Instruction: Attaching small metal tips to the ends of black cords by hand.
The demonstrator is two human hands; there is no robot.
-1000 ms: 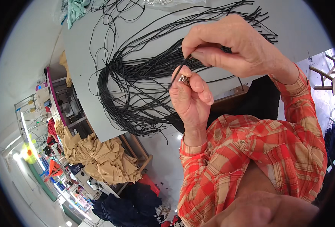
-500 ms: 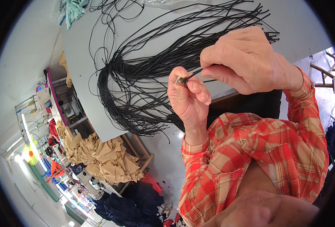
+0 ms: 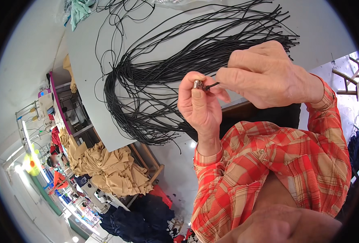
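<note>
The left grip (image 3: 201, 106) pinches a small shiny metal piece (image 3: 198, 84) between thumb and finger. The right grip (image 3: 266, 75), just beside it, pinches a thin black cord (image 3: 212, 86) that reaches over to the metal piece. Past both grips, a big bunch of black cords (image 3: 167, 72) lies on the grey counter (image 3: 88, 91). Tan cloth (image 3: 112, 166) is heaped well to the left of the left grip.

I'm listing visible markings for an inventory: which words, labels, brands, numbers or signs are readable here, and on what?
None can be read.
Small shiny piece in the left hand: too small to tell if marked.
Black cords: no lettering visible.
White machine and orange item in the background: too small and blurred.
</note>
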